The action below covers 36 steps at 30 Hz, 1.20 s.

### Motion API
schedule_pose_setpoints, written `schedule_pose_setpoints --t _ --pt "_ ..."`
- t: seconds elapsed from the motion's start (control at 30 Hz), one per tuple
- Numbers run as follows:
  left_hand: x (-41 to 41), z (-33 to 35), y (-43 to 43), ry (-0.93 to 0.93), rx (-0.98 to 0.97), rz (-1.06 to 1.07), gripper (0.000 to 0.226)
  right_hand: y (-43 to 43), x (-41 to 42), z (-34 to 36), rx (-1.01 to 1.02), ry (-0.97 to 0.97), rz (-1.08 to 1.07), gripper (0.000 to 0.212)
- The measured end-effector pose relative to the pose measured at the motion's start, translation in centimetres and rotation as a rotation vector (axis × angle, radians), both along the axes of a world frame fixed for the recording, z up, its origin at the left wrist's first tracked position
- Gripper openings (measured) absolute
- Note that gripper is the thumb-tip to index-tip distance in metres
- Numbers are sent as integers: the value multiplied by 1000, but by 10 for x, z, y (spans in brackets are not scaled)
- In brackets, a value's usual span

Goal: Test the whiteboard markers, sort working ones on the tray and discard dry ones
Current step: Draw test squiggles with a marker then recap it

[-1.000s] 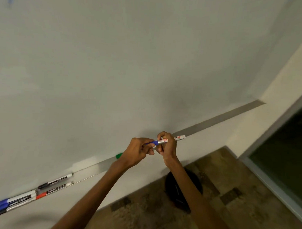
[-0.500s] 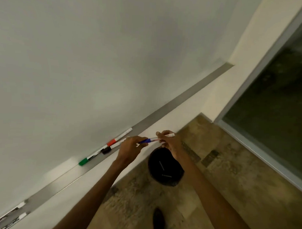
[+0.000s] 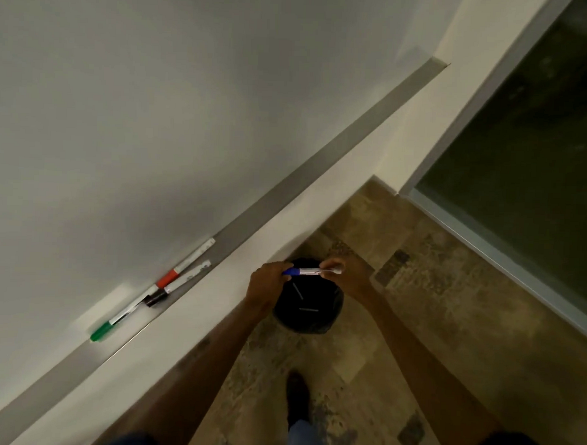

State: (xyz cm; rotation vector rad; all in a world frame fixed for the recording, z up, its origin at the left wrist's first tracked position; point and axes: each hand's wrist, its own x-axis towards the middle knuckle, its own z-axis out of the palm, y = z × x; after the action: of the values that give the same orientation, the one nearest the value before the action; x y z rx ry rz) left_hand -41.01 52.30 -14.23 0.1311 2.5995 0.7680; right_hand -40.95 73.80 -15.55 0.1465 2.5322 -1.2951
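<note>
I hold a blue-capped whiteboard marker [image 3: 304, 272] level between both hands, right above a black bin [image 3: 328, 318] on the floor. My left hand [image 3: 266, 282] grips the blue cap end. My right hand [image 3: 344, 274] pinches the white barrel end. Inside the bin lie two dark marker-like sticks. On the metal tray [image 3: 338, 150] under the whiteboard [image 3: 156, 111] lie a red-capped marker [image 3: 187, 263], a black-capped marker [image 3: 175, 284] and a green-capped marker [image 3: 115, 321], left of my hands.
Below the tray runs a cream wall strip down to a mottled brown tile floor [image 3: 432, 310]. A dark glass panel in a grey frame [image 3: 527, 157] fills the right side. My shoe [image 3: 297, 394] stands on the floor below the bin.
My view has swung right and down. Both hands carried the blue marker away from the tray to a spot over the black bin, which now lies directly beneath it.
</note>
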Motion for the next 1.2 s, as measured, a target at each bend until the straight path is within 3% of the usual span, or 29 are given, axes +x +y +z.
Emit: schedule_pose_setpoints --t 0.2,0.33,0.73,0.97,1.2 --pt "1 -35 11 -107 10 21 32 17 5 -55 102 -37 52 17" --pt "7 -35 19 -69 70 62 18 13 9 -46 75 -97 54 14" --pt "3 15 14 184 107 239 14 -51 -5 -2 -90 81 -11 7" --pt "21 58 -48 460 90 432 9 -124 -24 47 -121 222 163 10" --pt "68 80 -147 572 -55 624 14 -228 -13 77 -175 360 421 11"
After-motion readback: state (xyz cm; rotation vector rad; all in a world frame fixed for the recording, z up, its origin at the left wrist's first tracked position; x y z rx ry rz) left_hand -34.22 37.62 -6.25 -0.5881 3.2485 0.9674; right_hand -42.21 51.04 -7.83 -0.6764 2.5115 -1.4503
